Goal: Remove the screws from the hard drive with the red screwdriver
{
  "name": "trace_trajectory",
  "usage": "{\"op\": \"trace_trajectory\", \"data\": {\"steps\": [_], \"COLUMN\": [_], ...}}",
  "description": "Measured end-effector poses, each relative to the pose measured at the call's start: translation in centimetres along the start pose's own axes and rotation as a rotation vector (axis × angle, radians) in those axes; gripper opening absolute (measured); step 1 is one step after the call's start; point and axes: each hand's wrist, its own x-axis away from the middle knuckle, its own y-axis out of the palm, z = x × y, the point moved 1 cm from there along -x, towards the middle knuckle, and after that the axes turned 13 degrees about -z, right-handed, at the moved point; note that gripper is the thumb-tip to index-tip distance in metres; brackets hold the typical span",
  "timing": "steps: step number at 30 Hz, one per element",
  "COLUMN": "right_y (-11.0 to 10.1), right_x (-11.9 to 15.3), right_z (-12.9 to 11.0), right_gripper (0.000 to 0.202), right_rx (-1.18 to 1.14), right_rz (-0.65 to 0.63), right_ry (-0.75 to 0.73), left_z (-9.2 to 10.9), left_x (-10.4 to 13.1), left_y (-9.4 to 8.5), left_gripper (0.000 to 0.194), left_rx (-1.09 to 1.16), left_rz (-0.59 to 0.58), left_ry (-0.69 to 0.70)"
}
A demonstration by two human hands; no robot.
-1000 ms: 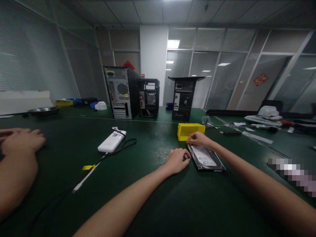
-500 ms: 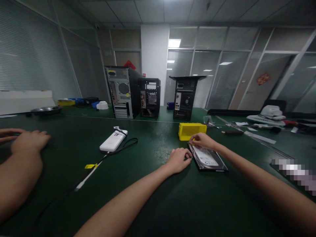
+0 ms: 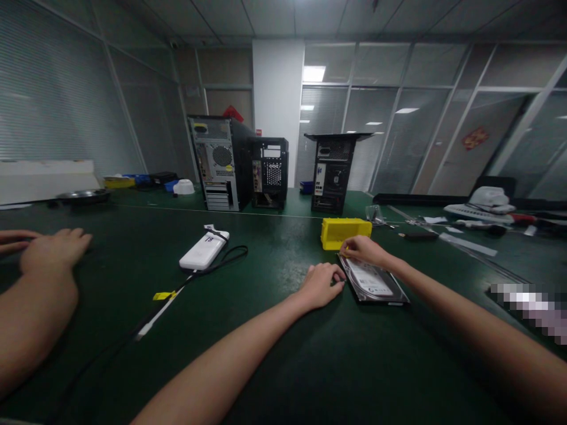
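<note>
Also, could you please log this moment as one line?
left hand: beside drive | right hand: at drive's far edge | yellow bin: beyond drive

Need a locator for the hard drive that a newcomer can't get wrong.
On the green table, start at the rightmost computer tower, then come nearer to the yellow box. The hard drive lies flat just in front, partly under the right hand. Unlike the hollow box, it's a flat, silver-and-black slab with a white label.

White pillar, glass partitions, lit ceiling panel.
</note>
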Motion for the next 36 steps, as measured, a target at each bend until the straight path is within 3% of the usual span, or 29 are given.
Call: {"op": "trace_trajectory", "data": {"steps": [9, 22, 36], "right_y": [-0.8, -0.6, -0.5], "right_x": [-1.3, -2.9, -3.3], "right_z": [-0.8, -3.6, -3.4], "right_gripper": [0.027, 0.024, 0.026], "right_rx": [0.125, 0.281, 0.284], "right_rz": [0.017, -0.068, -0.045], "right_ry": [0.089, 0.227, 0.281], "left_z": [0.1, 0.0, 0.0], "left_x": [0.0, -0.1, 0.0], "left_y": [-0.1, 0.1, -0.1], "left_gripper": [0.017, 0.017, 0.017], "left_rx": [0.001, -0.001, -0.010], "left_rz": [-0.010, 0.008, -0.001], "left_ry": [-0.011, 0.000, 0.002]}}
